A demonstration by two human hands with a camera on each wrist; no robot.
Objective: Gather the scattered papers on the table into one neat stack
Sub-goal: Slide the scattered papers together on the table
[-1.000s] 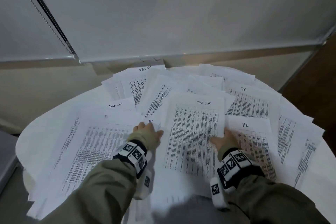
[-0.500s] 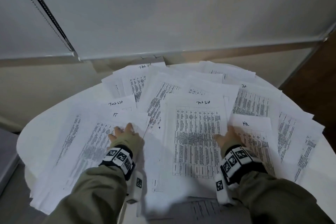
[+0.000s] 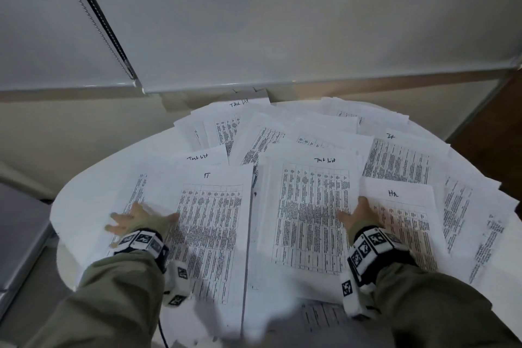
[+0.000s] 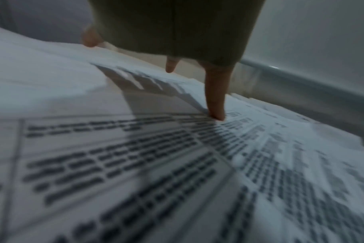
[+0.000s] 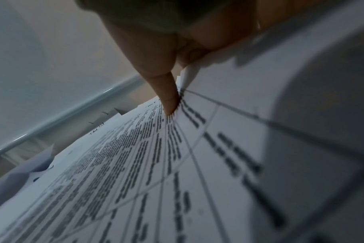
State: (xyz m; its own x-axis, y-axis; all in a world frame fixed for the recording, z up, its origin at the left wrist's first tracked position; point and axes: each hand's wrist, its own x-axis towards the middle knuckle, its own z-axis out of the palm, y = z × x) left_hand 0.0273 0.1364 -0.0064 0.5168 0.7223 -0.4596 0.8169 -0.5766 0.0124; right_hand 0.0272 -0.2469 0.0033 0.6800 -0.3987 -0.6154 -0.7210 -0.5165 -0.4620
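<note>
A round white bench (image 3: pixel 84 178) near lowered blinds (image 3: pixel 282 22) carries overlapping printed papers (image 3: pixel 395 161). Left hand (image 3: pixel 141 220) rests on the left sheets, fingers (image 4: pixel 215 98) spread, released. Right hand (image 3: pixel 357 216) grasps the centre pile's (image 3: pixel 310 206) right edge, thumb on top

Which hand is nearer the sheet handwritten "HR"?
Right. The right hand is at the left edge of the "HR" sheet, touching it; the left hand lies far across the table, on the left-side papers.
</note>
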